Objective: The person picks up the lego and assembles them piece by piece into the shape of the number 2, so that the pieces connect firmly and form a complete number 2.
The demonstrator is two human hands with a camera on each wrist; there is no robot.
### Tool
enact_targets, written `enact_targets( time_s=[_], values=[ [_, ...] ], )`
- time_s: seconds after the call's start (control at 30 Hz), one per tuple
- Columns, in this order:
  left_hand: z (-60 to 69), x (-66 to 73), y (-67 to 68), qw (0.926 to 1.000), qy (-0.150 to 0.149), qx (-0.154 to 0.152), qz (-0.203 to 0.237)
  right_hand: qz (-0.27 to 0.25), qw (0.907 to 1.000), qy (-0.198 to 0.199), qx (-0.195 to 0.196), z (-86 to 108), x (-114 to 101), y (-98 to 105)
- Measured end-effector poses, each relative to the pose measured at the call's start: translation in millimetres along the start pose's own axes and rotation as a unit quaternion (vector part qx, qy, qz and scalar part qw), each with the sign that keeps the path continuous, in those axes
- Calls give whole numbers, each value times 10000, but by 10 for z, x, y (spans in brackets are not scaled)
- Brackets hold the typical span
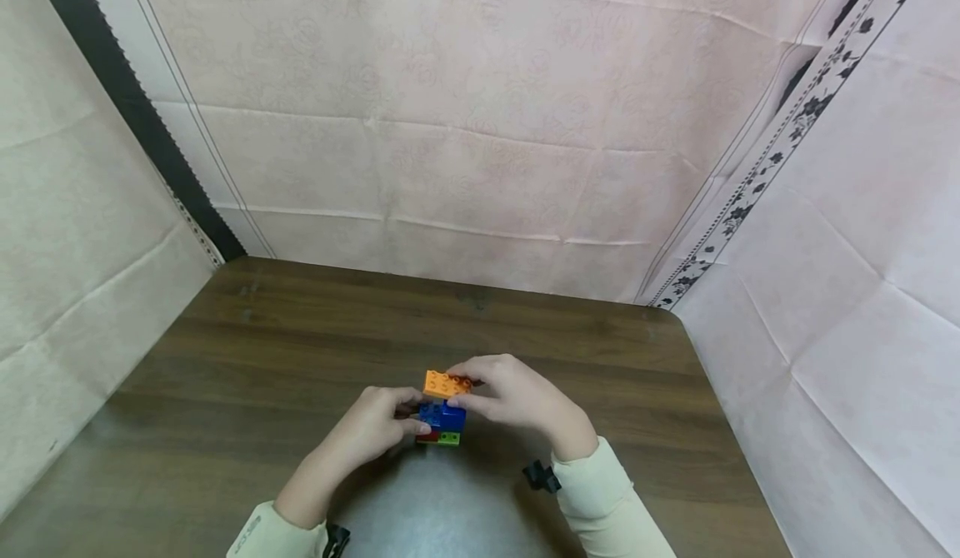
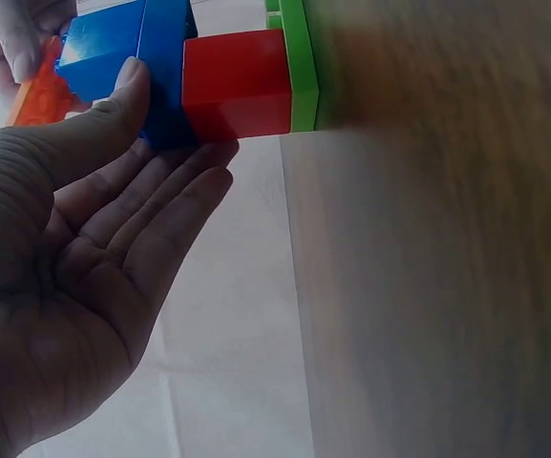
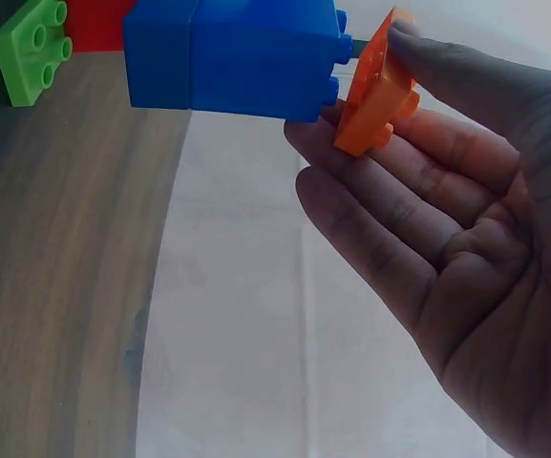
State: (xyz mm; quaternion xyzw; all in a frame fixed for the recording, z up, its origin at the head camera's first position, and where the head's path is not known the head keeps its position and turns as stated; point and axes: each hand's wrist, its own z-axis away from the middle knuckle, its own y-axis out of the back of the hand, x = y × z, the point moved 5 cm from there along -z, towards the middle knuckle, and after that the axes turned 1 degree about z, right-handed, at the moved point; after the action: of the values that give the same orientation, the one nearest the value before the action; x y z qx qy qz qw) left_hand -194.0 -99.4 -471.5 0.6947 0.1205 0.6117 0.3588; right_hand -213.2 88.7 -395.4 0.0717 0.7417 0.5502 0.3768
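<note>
A small stack of toy building bricks stands on the table, with a green plate [image 3: 29, 59] at its base, a red brick [image 2: 237, 86] above that and blue bricks [image 3: 246, 62] on top. My left hand [image 1: 378, 423] grips the stack from the left, its thumb against the blue part in the left wrist view. Between the thumb and fingers of my right hand [image 1: 510, 396] is a flat orange brick [image 1: 444, 384]. In the right wrist view it is tilted, close to the studs of the upper blue brick, with a small gap visible at one side.
The brown wooden table [image 1: 300, 333] runs out to a patterned pale cloth [image 1: 465, 125] hanging behind it. More cloth hangs at the left [image 1: 67, 275] and right [image 1: 840, 291] sides. Both wrists wear dark straps [image 1: 542, 475].
</note>
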Motion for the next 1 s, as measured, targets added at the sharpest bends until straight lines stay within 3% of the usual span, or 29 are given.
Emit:
enact_targets(
  time_s=[0.43, 1.0],
  values=[
    [-22, -13, -6, 9996, 182, -98, 195, 4, 10000, 97, 11, 68, 2, -85],
    [-25, -9, -8, 9985, 469, -145, 243, -94, 9997, -134, 166, 159, 22, -103]
  ],
)
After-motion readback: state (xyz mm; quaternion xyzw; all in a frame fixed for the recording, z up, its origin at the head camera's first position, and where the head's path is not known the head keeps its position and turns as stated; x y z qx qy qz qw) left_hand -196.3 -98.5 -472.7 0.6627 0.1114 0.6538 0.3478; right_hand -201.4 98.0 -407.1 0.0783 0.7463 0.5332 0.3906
